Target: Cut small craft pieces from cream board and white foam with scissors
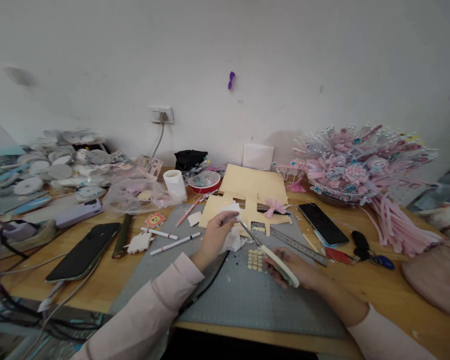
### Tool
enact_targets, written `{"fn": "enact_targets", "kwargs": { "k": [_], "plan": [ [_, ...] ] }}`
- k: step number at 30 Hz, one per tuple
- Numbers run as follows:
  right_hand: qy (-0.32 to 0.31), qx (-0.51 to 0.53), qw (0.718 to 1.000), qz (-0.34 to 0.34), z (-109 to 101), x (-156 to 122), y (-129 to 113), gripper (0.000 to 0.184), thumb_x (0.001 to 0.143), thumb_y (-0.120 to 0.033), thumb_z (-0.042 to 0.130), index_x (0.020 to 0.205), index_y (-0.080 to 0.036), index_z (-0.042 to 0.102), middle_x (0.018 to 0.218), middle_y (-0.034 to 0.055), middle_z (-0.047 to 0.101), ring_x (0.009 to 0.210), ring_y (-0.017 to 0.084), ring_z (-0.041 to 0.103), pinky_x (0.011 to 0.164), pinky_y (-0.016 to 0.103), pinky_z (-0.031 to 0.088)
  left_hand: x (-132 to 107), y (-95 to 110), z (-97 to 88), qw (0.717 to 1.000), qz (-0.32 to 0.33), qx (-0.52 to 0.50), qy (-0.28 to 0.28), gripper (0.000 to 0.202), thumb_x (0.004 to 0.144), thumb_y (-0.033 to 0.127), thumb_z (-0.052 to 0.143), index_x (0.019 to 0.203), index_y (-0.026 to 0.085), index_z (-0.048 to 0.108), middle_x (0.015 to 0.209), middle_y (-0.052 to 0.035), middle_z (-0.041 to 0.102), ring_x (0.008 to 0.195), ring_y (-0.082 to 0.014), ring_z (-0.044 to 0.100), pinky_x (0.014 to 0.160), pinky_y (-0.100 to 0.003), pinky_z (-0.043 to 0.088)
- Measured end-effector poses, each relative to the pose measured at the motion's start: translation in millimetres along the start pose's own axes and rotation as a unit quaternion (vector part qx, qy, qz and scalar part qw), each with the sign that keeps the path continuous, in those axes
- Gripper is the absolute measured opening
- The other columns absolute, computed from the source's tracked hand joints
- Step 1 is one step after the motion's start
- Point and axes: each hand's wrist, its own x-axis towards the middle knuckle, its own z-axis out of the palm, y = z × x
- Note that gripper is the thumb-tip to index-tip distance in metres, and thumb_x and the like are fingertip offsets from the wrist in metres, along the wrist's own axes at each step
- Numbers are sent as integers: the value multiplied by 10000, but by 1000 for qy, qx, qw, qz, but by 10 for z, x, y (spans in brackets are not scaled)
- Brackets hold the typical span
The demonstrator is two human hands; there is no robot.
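We pinch the white paper scrap (230,207) w/ our left hand (215,235) above the grey mat (240,295); right hand (296,270) grips the scissors (264,247) (blades at its edge). The thin scrap could twist, so the cut may wander twd the pinching hand.

Wooden table (367,295), viewed from its front edge. A grey cutting mat (240,295) lies at the middle front. Left of the mat are a black phone (84,251) and, farther back, a lilac phone (78,212). Cables (15,295) trail over the front left corner. Toward the back edge stand a white cup (175,184) and, just beside it, a red-rimmed dish (204,182). A beige card sheet (253,187) overlaps the mat's far edge. Right of the mat are a second dark phone (322,223), keys (367,247) near it, and a pink beaded bouquet (356,167) toward the back right corner.
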Motion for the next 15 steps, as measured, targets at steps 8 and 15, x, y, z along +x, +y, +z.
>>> {"fn": "enact_targets", "kwargs": {
  "k": [8, 15],
  "plan": [
    [-8, -20, 1000, 3, -13, 5, -4, 471, 614, -617, 670, 651, -183, 492, 475, -73, 471, 339, 50, 429, 307, 171, 306, 4, -14, -6, 1000, 3, 4, 1, 245, 707, 297, 612, 902, 175, 698, 1005, -84, 701, 968, -215, 614, 870, -329, 437],
    [-4, -39, 999, 24, -34, 23, 19, 439, 648, -598, 647, 674, -189, 491, 483, -80, 480, 343, 54, 439, 317, 177, 305, 9, -19, -6, 1000, 1, 9, 6, 249, 702, 298, 610, 902, 175, 694, 992, -78, 705, 945, -207, 618, 845, -316, 443]
  ]
}}
